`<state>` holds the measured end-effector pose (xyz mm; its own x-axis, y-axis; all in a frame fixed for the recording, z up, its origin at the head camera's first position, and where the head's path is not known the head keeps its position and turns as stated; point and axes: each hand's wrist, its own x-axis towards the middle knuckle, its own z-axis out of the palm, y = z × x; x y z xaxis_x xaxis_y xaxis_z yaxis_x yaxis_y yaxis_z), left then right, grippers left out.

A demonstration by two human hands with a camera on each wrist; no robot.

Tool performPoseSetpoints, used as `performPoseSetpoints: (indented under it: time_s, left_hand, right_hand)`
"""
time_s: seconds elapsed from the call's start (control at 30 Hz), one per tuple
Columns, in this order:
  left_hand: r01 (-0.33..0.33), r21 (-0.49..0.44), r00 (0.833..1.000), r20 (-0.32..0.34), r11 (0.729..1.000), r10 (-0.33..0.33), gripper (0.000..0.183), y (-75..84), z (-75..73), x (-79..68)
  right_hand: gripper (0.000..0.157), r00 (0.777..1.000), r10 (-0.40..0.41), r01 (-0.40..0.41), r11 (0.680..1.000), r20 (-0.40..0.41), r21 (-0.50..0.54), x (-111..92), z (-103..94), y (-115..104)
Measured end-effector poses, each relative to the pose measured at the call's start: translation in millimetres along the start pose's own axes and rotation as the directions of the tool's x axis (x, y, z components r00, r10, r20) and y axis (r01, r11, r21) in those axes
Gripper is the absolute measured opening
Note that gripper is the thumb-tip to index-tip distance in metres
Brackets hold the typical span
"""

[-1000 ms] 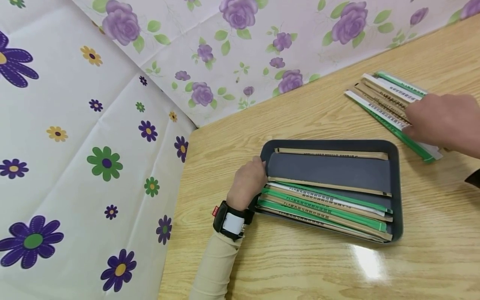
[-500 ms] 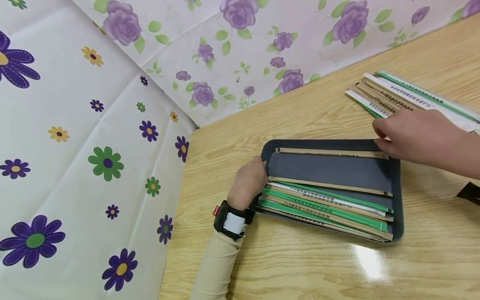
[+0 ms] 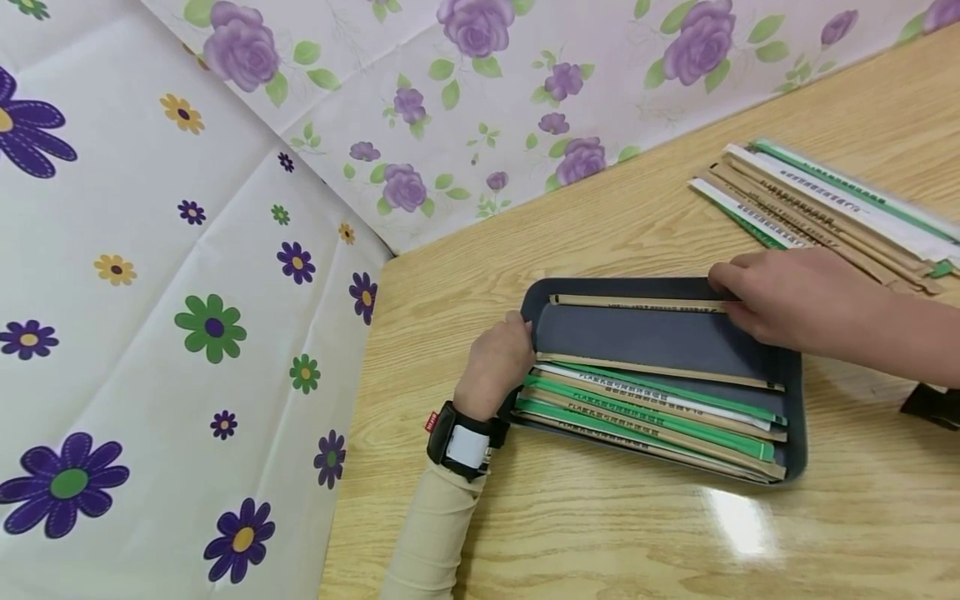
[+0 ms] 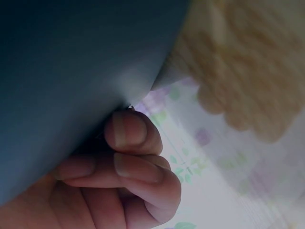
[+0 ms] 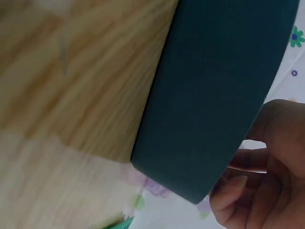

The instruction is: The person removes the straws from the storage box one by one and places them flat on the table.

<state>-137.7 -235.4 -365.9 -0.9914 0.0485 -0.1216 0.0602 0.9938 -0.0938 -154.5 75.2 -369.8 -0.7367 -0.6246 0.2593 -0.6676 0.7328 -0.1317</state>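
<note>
My left hand (image 3: 497, 367) grips the left end of a dark grey tray (image 3: 797, 433); its fingers curl against the tray wall in the left wrist view. My right hand (image 3: 780, 296) is at the tray's far right corner, fingers bent around the far rim and over the right end of a brown paper-wrapped straw (image 3: 637, 302). That end is hidden, and I cannot tell whether the fingers pinch it. Another brown wrapped straw (image 3: 660, 372) lies across the tray's middle. Several green, white and brown wrapped straws (image 3: 645, 421) lie side by side along the near wall.
A loose pile of wrapped straws (image 3: 817, 200) lies on the wooden table (image 3: 600, 542) at the back right, partly behind my right hand. Flowered cloths (image 3: 450, 108) hang at the back and left. A black strap (image 3: 930, 406) shows at the right edge.
My right hand has left the straw pile and moved left to the tray's far right corner, then further along the far rim. The left hand and tray have stayed in place.
</note>
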Motion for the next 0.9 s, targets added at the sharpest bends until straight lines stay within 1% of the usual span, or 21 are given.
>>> performPoseSetpoints:
  time_s: [0.1,0.2,0.3,0.43,0.6,0.73,0.9]
  left_hand:
    - [-0.003,0.003,1.000,-0.001,1.000,0.003,0.031,0.4,-0.7,-0.3]
    - [0.005,-0.001,1.000,0.008,1.000,-0.005,0.031,0.8,-1.4,0.0]
    - [0.018,-0.008,1.000,0.018,1.000,-0.018,0.031,1.1,-1.5,0.8]
    - [0.027,-0.016,0.999,0.022,1.000,-0.027,0.031,0.6,-1.2,1.4]
    - [0.018,-0.026,1.000,0.021,1.000,-0.017,0.031,-0.2,-1.0,0.9]
    - [-0.003,-0.025,1.000,0.016,1.000,0.003,0.031,-0.6,-1.0,-0.4]
    - [-0.005,-0.032,1.000,0.022,0.999,0.005,0.031,-0.2,-1.8,-0.8]
  right_hand:
    - [0.018,0.999,-0.007,0.006,1.000,0.053,0.015,-0.4,3.3,-1.2]
    - [0.020,0.994,-0.006,0.006,1.000,0.110,0.000,-0.7,5.3,-1.5]
    - [0.022,0.990,0.001,0.002,1.000,0.140,-0.021,-0.7,6.2,-1.7]
    - [0.024,0.987,0.008,-0.002,0.999,0.163,-0.039,-0.4,7.5,-1.6]
    - [0.022,0.981,0.025,-0.017,0.999,0.192,-0.044,-0.9,9.7,-2.7]
    - [0.025,0.982,0.018,-0.013,1.000,0.189,-0.027,-3.0,10.8,-3.3]
    - [0.029,0.983,0.013,-0.011,1.000,0.183,-0.014,-4.2,10.5,-3.2]
